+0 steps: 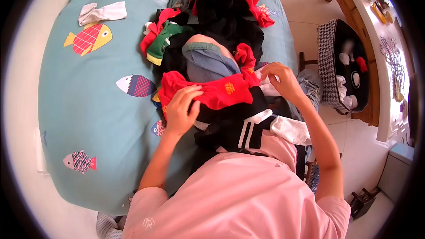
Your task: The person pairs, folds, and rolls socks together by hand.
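A white sock point(291, 130) lies nearest the lap; beyond it, on the clothes pile point(230, 31), a red sock point(219, 95) stretches lengthwise left to right, toe direction unclear. The left hand point(181, 108), back upward, rests on its left part, fingers extended, thumb spread; the right hand point(280, 79) arches beside its right end, fingers curled, any pinch impossible to tell.

We see a bed point(97, 119) spread with teal cloth printed with colourful fish. Right of the bed we find a black-and-white houndstooth basket point(326, 57); farther right of the bed, a white-topped table point(386, 121) bearing tangled cords point(392, 55). Off the bed's lower right we notice a small dark stool point(364, 202).
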Motion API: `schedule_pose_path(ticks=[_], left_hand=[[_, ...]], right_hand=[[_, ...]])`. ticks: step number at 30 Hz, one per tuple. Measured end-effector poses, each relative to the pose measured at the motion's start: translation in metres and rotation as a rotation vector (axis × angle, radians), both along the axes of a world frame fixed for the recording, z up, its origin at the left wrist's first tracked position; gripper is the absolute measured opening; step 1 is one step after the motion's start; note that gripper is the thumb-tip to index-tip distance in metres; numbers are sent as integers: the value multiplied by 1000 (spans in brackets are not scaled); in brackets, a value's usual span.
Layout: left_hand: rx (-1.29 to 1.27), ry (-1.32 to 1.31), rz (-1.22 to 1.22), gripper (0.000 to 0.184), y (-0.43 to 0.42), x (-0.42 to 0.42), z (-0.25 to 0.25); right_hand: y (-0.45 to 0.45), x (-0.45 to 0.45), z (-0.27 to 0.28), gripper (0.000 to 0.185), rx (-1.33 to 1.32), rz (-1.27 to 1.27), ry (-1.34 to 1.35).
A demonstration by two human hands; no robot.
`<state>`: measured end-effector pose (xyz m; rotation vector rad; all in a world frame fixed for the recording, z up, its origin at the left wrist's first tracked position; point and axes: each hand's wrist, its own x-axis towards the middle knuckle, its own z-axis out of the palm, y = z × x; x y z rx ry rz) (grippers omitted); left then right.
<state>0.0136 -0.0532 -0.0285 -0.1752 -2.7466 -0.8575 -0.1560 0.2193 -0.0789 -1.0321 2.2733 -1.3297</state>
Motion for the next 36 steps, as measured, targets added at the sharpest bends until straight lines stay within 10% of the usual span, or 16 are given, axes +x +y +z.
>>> schedule_pose_path(ticks=[2, 6, 13, 19, 21, 25, 30, 36], left_hand=[[-155, -26, -113, 42, 22, -9, 0], [-299, -263, -187, 57, 48, -2, -38], [19, -133, -105, 34, 45, -14, -4], [517, -29, -95, 24, 46, -63, 23], [481, 20, -93, 22, 40, -72, 23], [219, 65, -8, 19, 4, -76, 7], [78, 112, -11, 21, 7, -92, -36], [261, 38, 59, 20, 9, -84, -22]], right_hand=[[-16, 2, 5, 11, 63, -172, -152], [-41, 13, -35, 23, 363, -321, 371], [-24, -3, 23, 20, -269, -252, -416], [-46, 7, -23, 39, 553, -213, 146], [-42, 0, -63, 39, 401, -239, 367], [-32, -47, -2, 33, 447, -162, -122], [-48, -151, -43, 31, 441, -449, 582], [-53, -169, -20, 26, 235, -325, 190]])
